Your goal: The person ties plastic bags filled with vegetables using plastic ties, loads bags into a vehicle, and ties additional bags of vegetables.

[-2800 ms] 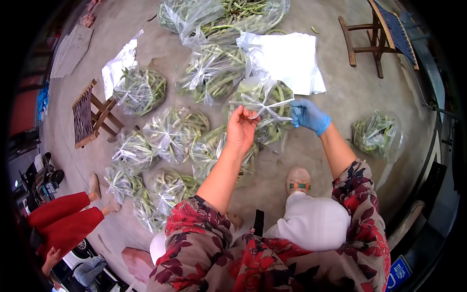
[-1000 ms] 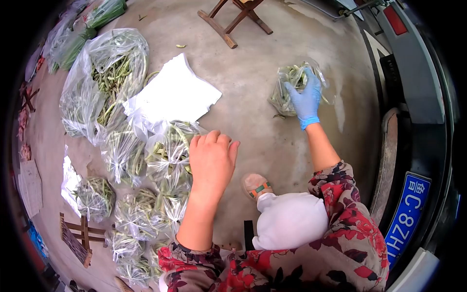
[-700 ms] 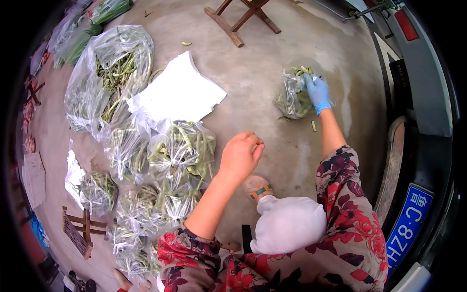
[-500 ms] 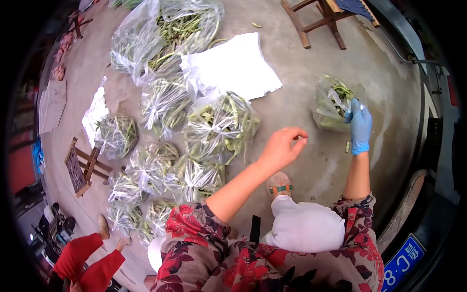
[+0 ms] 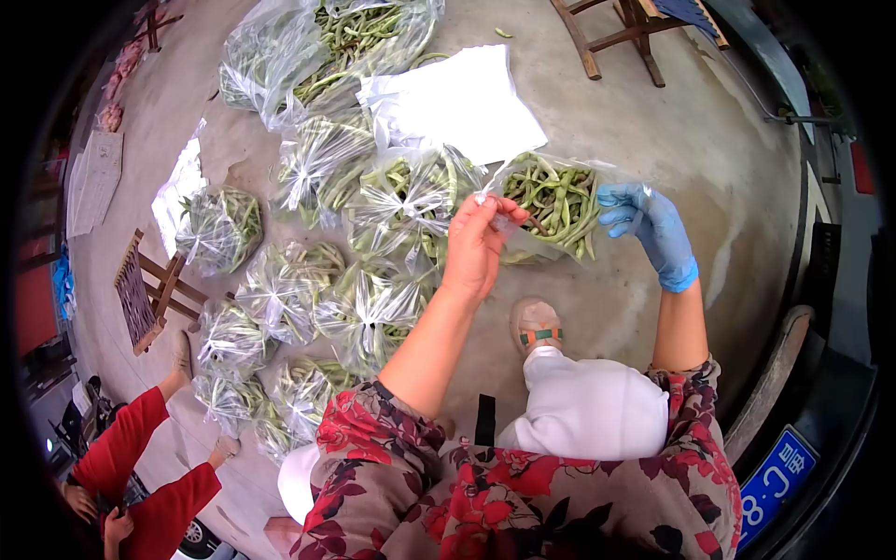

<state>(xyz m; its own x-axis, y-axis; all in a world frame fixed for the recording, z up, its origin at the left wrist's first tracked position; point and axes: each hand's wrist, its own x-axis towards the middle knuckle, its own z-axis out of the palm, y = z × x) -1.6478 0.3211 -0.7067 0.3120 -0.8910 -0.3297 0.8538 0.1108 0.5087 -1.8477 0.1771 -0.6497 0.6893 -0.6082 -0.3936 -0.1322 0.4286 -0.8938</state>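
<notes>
A clear plastic bag hangs spread between my hands, its mouth turned up toward me. Green beans fill it, long and pale to dark green. My left hand, bare, pinches the bag's left edge between thumb and fingers. On the other side, my right hand wears a blue glove, and its bent fingers grip the bag's right rim. Just left of my bare hand sits a tied bag of beans on the floor. White sheets lie beyond the bag I hold.
Several tied bean bags cover the floor to the left. A large open bag lies at the back. Folding stools stand at the left and upper right. Another person in red is at lower left. A vehicle's blue plate is at lower right.
The bean bag has moved left, from the right side toward the middle, and its mouth is spread wide. My left hand, empty before, has taken hold of its left edge.
</notes>
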